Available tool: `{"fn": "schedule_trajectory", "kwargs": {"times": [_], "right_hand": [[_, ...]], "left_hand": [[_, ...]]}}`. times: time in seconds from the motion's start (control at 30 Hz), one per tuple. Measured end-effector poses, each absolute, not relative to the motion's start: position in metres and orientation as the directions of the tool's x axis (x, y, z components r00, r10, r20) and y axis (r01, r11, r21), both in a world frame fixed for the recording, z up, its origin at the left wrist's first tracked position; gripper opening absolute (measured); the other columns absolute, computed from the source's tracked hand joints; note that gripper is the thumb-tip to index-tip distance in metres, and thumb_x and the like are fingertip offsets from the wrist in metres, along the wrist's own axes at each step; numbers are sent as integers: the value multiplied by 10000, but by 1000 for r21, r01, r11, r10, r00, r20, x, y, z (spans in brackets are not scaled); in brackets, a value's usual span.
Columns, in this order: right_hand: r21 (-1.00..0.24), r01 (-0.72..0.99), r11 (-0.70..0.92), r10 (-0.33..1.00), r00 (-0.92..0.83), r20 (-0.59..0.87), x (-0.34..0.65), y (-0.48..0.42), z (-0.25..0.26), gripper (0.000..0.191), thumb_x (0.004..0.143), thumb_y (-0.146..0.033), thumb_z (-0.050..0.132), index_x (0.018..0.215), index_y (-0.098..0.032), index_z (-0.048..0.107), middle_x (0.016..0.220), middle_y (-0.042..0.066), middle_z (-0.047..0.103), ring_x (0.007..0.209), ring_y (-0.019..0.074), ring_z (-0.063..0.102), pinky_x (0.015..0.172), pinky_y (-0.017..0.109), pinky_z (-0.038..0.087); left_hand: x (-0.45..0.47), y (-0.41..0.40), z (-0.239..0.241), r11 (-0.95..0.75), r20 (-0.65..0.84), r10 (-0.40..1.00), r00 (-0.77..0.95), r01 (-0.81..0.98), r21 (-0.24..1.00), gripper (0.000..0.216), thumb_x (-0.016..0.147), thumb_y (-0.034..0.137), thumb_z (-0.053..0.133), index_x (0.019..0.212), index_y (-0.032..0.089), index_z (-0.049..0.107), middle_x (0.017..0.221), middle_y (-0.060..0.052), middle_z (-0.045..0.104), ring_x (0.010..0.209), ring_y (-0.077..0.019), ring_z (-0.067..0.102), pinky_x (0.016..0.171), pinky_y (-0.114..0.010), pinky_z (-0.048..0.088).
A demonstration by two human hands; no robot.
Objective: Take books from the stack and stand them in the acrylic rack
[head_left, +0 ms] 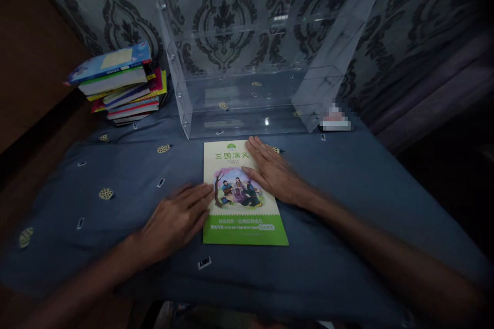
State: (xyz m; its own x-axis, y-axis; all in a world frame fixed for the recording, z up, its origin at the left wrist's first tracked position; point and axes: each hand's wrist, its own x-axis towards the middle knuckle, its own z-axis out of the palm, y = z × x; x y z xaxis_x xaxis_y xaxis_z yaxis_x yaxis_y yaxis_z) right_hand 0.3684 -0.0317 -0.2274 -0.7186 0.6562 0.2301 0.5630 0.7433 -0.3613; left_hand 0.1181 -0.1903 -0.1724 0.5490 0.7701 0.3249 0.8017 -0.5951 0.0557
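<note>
A book (241, 231) with a cream and green cover lies flat on the blue cloth, its front facing up with a picture of robed figures under a tree. My left hand (179, 216) rests at the book's left edge, fingers stretched out and touching it. On the upper right part of the cover lies my right hand (272, 172), flat, with the thumb apart from the fingers. Neither hand is closed around anything. The right hand covers part of the title's end and the right edge.
Just behind the book stands a clear acrylic shelf (247, 90). A leaning stack of books (123, 82) is at the back left. Right of the shelf sits a small blurred-out object (335, 119). The patterned blue tablecloth (131, 164) spreads beneath everything, against a damask wall.
</note>
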Motion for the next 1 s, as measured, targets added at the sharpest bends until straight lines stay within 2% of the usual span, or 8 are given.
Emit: {"fn": "schedule_trajectory", "kwargs": {"times": [0.13, 0.27, 0.47, 0.73, 0.9, 1.0], "right_hand": [[-354, 563, 747, 653, -721, 231, 369, -33, -226, 731, 1021, -588, 341, 1597, -155, 223, 1641, 192, 294, 1531, 345, 246, 1219, 595, 307], [-356, 572, 739, 661, -720, 213, 369, -34, -223, 748, 1019, -606, 324, 1593, -136, 229, 1635, 209, 303, 1531, 345, 239, 1224, 586, 302], [-356, 572, 739, 661, -719, 216, 371, -39, -220, 738, 1018, -615, 309, 1600, -166, 235, 1636, 178, 326, 1533, 324, 245, 1229, 558, 317], [-332, 613, 717, 684, -711, 165, 372, -46, -219, 795, 1022, -630, 204, 1588, -74, 252, 1640, 211, 300, 1548, 308, 210, 1252, 523, 270], [-323, 609, 724, 679, -712, 178, 377, -59, -222, 755, 1030, -602, 246, 1611, -122, 200, 1646, 174, 308, 1547, 287, 216, 1257, 498, 278], [-313, 597, 739, 665, -720, 198, 384, -73, -224, 727, 1044, -550, 297, 1633, -166, 112, 1657, 151, 288, 1545, 284, 224, 1249, 513, 299]], "left_hand": [[111, -157, -177, -539, 340, 800, 494, 841, 47, 308, 1002, 218, 492, 1225, 97, 667, 1262, -132, 716, 1109, -244, 714, 931, -413, 618], [106, -128, -182, -487, 325, 835, 444, 871, 63, 305, 984, 214, 507, 1219, 123, 679, 1284, -115, 709, 1103, -243, 720, 922, -415, 617], [104, -101, -183, -438, 314, 861, 400, 897, 58, 305, 969, 191, 502, 1191, 133, 703, 1255, -101, 726, 1105, -241, 722, 927, -408, 604], [105, -101, -189, -414, 299, 873, 386, 910, 34, 345, 970, 198, 470, 1228, 145, 694, 1306, -107, 698, 1170, -248, 691, 953, -411, 584], [104, -101, -189, -423, 293, 873, 390, 904, 59, 338, 968, 195, 477, 1228, 146, 688, 1307, -110, 697, 1188, -246, 681, 966, -417, 575], [105, -101, -189, -422, 297, 873, 387, 904, 61, 337, 961, 185, 485, 1228, 144, 687, 1311, -119, 694, 1188, -254, 680, 970, -422, 574]]}}
